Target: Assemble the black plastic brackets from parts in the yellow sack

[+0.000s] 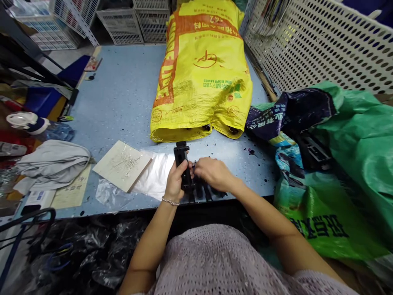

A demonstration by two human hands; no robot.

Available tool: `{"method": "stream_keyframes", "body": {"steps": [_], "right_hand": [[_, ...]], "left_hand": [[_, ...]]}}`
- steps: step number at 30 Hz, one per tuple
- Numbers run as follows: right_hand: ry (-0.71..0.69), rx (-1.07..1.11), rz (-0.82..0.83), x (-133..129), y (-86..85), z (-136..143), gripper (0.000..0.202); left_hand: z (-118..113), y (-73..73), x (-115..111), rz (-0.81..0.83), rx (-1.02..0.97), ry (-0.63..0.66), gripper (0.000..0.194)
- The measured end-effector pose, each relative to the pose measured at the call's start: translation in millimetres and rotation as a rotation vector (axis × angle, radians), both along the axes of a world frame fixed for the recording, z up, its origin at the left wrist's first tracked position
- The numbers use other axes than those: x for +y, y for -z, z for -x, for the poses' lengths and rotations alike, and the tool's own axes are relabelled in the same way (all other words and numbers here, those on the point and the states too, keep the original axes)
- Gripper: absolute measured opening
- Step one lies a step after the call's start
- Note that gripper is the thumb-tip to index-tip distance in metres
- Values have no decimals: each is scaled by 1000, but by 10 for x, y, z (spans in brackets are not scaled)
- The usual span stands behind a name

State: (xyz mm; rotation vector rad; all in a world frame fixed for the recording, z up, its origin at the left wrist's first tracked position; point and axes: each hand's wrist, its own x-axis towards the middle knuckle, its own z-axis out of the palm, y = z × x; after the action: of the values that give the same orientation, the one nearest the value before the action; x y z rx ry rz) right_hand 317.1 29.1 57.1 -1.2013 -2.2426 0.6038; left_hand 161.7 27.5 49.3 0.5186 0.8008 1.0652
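My left hand (176, 180), with a beaded bracelet at the wrist, is wrapped round an upright black plastic part (181, 164). Close on its right is my right hand (213, 172), its fingers bent down and pressed together by the black part; what they hold, if anything, is too small to make out. Under and beside the right hand, several dark pieces (208, 192) lie at the table's front edge. A pale square board (123, 165) with small metal bits on it sits to the left, next to a clear plastic bag (156, 172).
A large yellow sack (205, 73) lies across the blue table (119, 90). Green bags (359, 143) stand at the right, below a white perforated crate (319, 49). At the left are a grey cloth (55, 164) and a bottle (58, 132). Black plastic bags (101, 246) hang below the table.
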Motion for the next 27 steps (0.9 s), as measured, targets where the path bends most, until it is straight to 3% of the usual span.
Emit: {"method": "stream_keyframes", "body": {"steps": [2,4,7,9,10,14,16,18,20,22,24,27], "right_hand": [[-58,-63,-89,-244,116,69,40],[-20,-59,-100,-393,230,139,39],[-64,-59,56,-290,309,172,42],[-52,-105,145,23,301,121,43],[19,-152,162,239,292,78,41],[605,-479,125,1211,292,-117,31],[681,-550,152,1565,312,-210,32],[674,-558,174,1733,312,-324,33],[671,-528,164,1703,287,-475,31],[663,-411,148,1500,267,-642,29],[600,-161,176,1184,302,-769,29],[499,310,257,710,489,-809,41]], "left_hand": [[12,-2,15,16,-10,16,45],[19,12,-2,-7,53,-22,45],[106,88,-57,-179,295,-241,50],[212,204,-93,-240,462,-306,55],[259,285,-111,-222,519,-285,55],[268,680,-203,-160,732,-160,54],[189,830,-248,-231,866,-157,59],[129,892,-279,-294,940,-137,65],[120,861,-294,-333,967,-106,67],[148,759,-300,-367,1000,-106,64],[170,624,-300,-418,1038,-156,60],[127,439,-267,-523,978,-160,51]]}}
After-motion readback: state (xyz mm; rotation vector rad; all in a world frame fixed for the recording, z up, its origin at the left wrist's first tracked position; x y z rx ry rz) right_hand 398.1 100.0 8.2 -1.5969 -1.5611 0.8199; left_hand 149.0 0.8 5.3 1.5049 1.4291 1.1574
